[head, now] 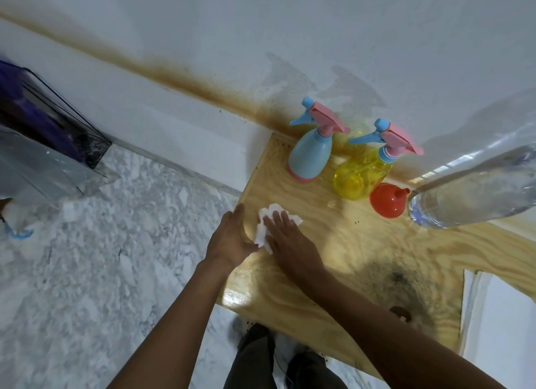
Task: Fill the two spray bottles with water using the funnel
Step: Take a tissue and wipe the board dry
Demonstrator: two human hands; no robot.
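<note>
Nearest the person, both forearms reach out over the near left part of the wooden table (pixel 342 261), where the work in hand looks like wiping, not pouring. The right hand (pixel 285 235) lies flat on a crumpled white tissue (pixel 266 222), its fingers (pixel 280 219) spread and pressing down on the paper rather than pinching it. The left hand (pixel 232 240) sits at the table's left edge, touching the tissue's near side, fingers loosely extended along the edge and closed on nothing that can be seen. To do this well, the person would best keep the right palm flat, sweep the tissue toward the left edge so any water is gathered against the waiting left hand, and lift the paper away instead of dragging it back across the wood. A glossy patch near the front left corner may be wet and worth a pass. Farther in, toward the right edge, an orange funnel (pixel 387 200) lies on its side, just beside a large clear water bottle (pixel 475 191) that looms at the right of the view; what holds it up cannot be told. Near the far edge, against the wall, the yellow spray bottle (pixel 361 175) and the blue spray bottle (pixel 309 153) stand upright, close together, both with trigger heads screwed on. Judging by that, filling seems finished and only tidying remains, so the sweep should stay well clear of them.
</note>
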